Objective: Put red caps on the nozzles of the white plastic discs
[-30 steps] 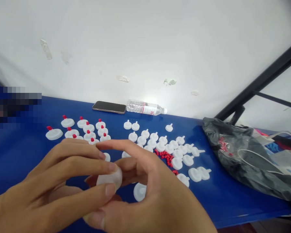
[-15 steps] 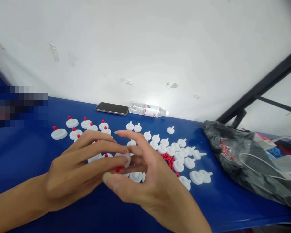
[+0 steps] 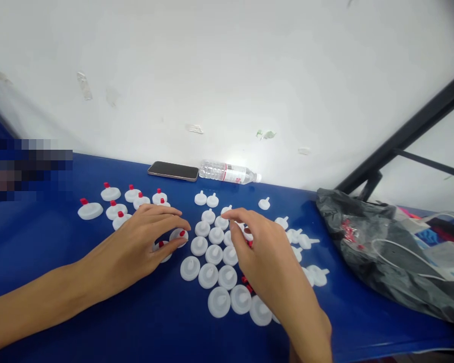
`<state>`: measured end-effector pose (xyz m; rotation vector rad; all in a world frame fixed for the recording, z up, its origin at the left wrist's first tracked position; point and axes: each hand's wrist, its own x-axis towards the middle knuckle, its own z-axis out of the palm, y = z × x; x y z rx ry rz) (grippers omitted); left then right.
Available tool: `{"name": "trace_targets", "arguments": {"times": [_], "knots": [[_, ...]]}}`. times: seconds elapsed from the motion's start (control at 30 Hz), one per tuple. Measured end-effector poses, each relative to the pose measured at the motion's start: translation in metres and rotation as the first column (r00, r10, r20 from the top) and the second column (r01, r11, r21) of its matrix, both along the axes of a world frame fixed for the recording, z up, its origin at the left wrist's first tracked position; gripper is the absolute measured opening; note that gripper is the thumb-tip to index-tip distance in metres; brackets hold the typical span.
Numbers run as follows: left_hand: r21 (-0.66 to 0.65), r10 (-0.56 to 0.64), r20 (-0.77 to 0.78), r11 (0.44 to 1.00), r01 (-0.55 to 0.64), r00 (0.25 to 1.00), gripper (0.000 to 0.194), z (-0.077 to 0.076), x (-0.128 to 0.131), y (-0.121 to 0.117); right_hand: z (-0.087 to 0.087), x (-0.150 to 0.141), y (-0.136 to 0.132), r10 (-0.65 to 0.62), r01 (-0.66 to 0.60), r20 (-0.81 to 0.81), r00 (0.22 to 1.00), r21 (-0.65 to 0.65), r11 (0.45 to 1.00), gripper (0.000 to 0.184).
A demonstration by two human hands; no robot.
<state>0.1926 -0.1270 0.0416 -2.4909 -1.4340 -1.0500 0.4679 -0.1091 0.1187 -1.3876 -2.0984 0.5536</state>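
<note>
Nearest lay plain white discs [image 3: 218, 304]; left of their rows, the left hand [image 3: 139, 242] pinched a red-capped disc [image 3: 176, 236], a light, level hold seeming wisest; the right hand [image 3: 260, 243] hung over others, thumb and forefinger parted, nothing visible between; beyond stood capped discs [image 3: 110, 194].

Bare left hand [image 3: 146, 234], bare right hand [image 3: 263, 244], slim fingers [image 3: 170, 222], bare forearms [image 3: 60, 297], rounded right wrist bump [image 3: 325, 323]

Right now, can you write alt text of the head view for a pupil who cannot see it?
A person's left hand curls around a red-tipped white disc at a blue table; the right hand is over plain white discs. A phone and clear bottle lie by the wall, a dark bag at the picture's right.
</note>
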Motion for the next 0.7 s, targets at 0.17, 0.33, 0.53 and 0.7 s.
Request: {"name": "trace_targets", "arguments": {"times": [0.17, 0.33, 0.53, 0.7], "knots": [[0.0, 0.021, -0.002, 1.0, -0.021, 1.0, 0.045, 0.002, 0.002, 0.0, 0.002, 0.002, 0.001, 0.005, -0.005, -0.023, 1.0, -0.005, 1.0, 0.033], [0.014, 0.03, -0.004, 0.999, -0.03, 1.0, 0.046, 0.007, 0.0, 0.002, 0.004, 0.023, 0.007, -0.011, 0.011, -0.012, 1.0, 0.018, 1.0, 0.03], [-0.04, 0.123, -0.077, 0.991, -0.127, 0.989, 0.04, 0.034, 0.003, 0.038, 0.008, 0.046, 0.007, -0.253, 0.277, 0.257, 0.933, -0.061, 0.959, 0.02], [-0.187, 0.234, -0.276, 0.938, -0.291, 0.932, 0.042, 0.047, 0.013, 0.095, 0.008, 0.045, 0.014, -0.144, 0.252, 0.401, 0.905, -0.231, 0.94, 0.018]]}}
